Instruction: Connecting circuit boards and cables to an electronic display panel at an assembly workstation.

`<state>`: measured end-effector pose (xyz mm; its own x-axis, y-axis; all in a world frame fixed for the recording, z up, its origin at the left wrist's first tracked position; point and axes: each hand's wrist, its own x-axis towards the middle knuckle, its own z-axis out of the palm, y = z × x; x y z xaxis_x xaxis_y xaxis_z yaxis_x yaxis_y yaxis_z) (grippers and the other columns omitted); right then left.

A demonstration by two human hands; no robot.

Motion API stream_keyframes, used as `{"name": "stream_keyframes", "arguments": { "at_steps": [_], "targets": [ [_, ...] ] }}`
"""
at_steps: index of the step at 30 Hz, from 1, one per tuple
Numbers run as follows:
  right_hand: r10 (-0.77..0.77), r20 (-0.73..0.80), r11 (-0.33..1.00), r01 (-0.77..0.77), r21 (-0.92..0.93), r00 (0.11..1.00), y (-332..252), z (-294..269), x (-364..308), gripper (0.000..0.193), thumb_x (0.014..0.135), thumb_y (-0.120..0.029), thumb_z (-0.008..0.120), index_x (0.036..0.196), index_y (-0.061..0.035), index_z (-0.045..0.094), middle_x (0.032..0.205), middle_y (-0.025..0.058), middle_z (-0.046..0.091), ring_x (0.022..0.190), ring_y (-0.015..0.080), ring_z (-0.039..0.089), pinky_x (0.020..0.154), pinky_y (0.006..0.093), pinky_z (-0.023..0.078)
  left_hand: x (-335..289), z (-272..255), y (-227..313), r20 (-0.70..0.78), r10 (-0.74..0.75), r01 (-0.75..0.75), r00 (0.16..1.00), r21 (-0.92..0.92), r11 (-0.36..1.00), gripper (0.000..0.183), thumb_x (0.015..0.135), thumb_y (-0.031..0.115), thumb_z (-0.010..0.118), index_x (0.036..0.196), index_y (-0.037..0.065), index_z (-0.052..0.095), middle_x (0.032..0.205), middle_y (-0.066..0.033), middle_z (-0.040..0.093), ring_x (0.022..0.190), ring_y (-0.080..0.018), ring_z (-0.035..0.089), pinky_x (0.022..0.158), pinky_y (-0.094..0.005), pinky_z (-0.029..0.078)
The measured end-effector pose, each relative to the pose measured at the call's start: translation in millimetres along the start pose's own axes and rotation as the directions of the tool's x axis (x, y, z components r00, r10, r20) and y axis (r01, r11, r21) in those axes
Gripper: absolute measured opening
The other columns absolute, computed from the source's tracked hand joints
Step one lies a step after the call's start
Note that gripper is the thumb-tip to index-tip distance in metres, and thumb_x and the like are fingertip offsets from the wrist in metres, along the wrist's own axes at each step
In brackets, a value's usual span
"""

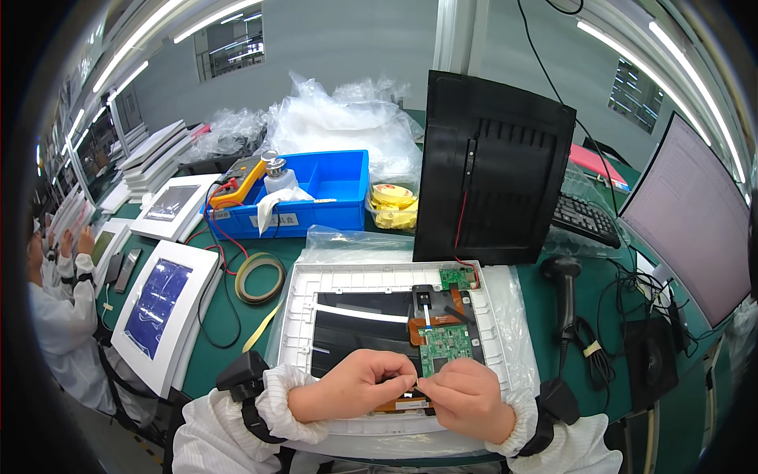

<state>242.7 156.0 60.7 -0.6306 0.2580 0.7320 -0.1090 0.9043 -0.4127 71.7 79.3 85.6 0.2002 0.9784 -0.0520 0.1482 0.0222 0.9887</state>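
Observation:
Both my hands meet over the lower middle of a white plastic frame (297, 340) that holds a dark display panel (359, 320). My left hand (357, 387) is closed in a pinch, thumb and forefinger together. Facing it, my right hand (464, 399) pinches too, with the fingertips of both almost touching. What they grip is too small to make out. Just above my right hand lies a green circuit board (446, 341). An orange flat cable (422, 325) runs to it, and another orange strip (403, 405) shows below my fingers. A smaller green board (456, 278) sits at the frame's top right.
A black back cover (493, 174) stands upright behind the frame, joined by a red wire. Beyond are a blue bin (332, 178), a multimeter (237, 182) and tape rolls (260, 278). At right are a barcode scanner (563, 292), keyboard (586, 220) and monitor (691, 213). A co-worker sits far left.

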Motion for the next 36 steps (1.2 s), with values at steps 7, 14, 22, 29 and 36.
{"name": "stream_keyframes", "arguments": {
  "at_steps": [7, 14, 22, 29, 36],
  "targets": [
    [-0.056, -0.055, 0.998, 0.057, 0.032, 0.997, -6.4, -9.2, 0.2, 0.027, 0.056, 0.007, 0.061, 0.082, -0.0004, 0.061, 0.072, 0.0067, 0.058, 0.063, 0.0222, 0.054, 0.056, 0.0299, 0.045, 1.6, -12.8, 8.7, -0.168, -0.102, 0.062, 0.98, -0.226, 0.972, 0.01, 0.085, 0.01, 0.051, 0.083, 0.0, 0.055, 0.061, 0.0048, 0.044, 0.054, -0.0012, 0.034, 0.047, -0.018, 0.028],
    [0.406, 0.172, 0.771, -0.437, 0.463, 0.898, -1.3, -16.3, 8.8, 0.01, 0.076, 0.002, 0.058, 0.085, 0.0011, 0.061, 0.074, 0.0078, 0.059, 0.067, 0.0181, 0.057, 0.06, 0.0247, 0.045, 36.1, -126.7, 30.3, -0.189, 0.872, 0.016, 0.451, 0.979, 0.204, 0.007, 0.077, 0.007, 0.055, 0.08, 0.001, 0.057, 0.066, -0.0109, 0.053, 0.063, -0.0208, 0.053, 0.058, -0.0347, 0.039],
    [0.546, 0.448, 0.298, -0.664, 0.685, 0.708, 2.4, -24.9, 8.1, 0.01, 0.084, -0.006, 0.053, 0.089, 0.0014, 0.059, 0.081, 0.0052, 0.058, 0.072, 0.0103, 0.056, 0.065, 0.0213, 0.046, 19.9, -38.3, 20.0, -0.194, 0.305, -0.174, 0.932, 0.498, 0.85, 0.01, 0.077, 0.006, 0.06, 0.085, 0.002, 0.062, 0.079, -0.0072, 0.063, 0.071, -0.0142, 0.059, 0.065, -0.0248, 0.046],
    [0.475, 0.411, 0.563, -0.627, 0.538, 0.778, -0.3, -22.6, 6.5, 0.007, 0.08, -0.002, 0.056, 0.087, 0.0, 0.056, 0.077, 0.0075, 0.058, 0.07, 0.0152, 0.056, 0.064, 0.0248, 0.044, 0.0, -9.2, 22.4, 0.07, 0.06, -0.066, 0.996, 0.085, 0.994, 0.012, 0.082, 0.009, 0.056, 0.088, 0.0, 0.06, 0.081, -0.0068, 0.062, 0.074, -0.0122, 0.056, 0.067, -0.0235, 0.044],
    [0.408, 0.409, 0.691, -0.569, 0.447, 0.816, 0.8, -20.9, 9.0, 0.01, 0.076, -0.001, 0.058, 0.086, 0.0005, 0.057, 0.074, 0.0094, 0.058, 0.066, 0.0195, 0.055, 0.06, 0.0267, 0.043, 1.6, -13.4, 13.5, 0.163, 0.009, -0.024, 0.987, 0.088, 0.996, 0.014, 0.084, 0.01, 0.054, 0.09, -0.002, 0.059, 0.085, -0.0087, 0.06, 0.077, -0.0133, 0.055, 0.07, -0.0249, 0.045]
  ]
}}
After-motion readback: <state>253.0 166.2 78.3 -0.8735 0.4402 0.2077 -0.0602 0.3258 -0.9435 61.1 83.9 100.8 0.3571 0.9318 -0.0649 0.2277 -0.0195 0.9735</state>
